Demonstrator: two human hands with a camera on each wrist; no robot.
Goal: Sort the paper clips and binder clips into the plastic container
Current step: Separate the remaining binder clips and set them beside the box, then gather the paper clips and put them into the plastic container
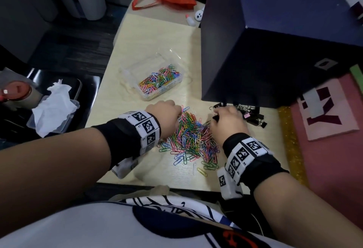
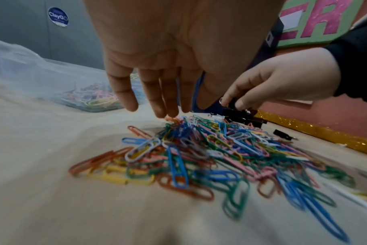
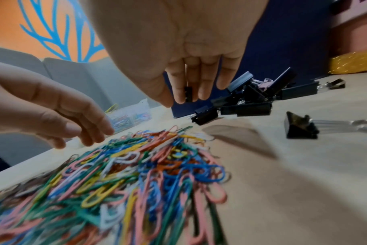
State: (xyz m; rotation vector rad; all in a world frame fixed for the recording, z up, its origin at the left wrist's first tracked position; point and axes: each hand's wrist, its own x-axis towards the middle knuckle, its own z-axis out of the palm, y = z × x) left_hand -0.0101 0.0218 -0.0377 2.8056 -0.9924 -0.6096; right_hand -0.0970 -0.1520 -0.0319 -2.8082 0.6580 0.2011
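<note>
Your left hand [image 2: 157,69] hangs over the far-left edge of the paper clips [image 1: 191,139], fingers [image 2: 124,92] loosely extended, tips just touching the pile, nothing gripped. Your right hand [image 3: 191,58] pinches 1 small black binder clip [image 3: 188,93] btwn thumb & fingers, beside the binder clip heap [image 3: 253,97]. The plastic container [image 1: 157,83], w/ clips inside, sits beyond your left hand on the table [image 1: 157,35].
</note>
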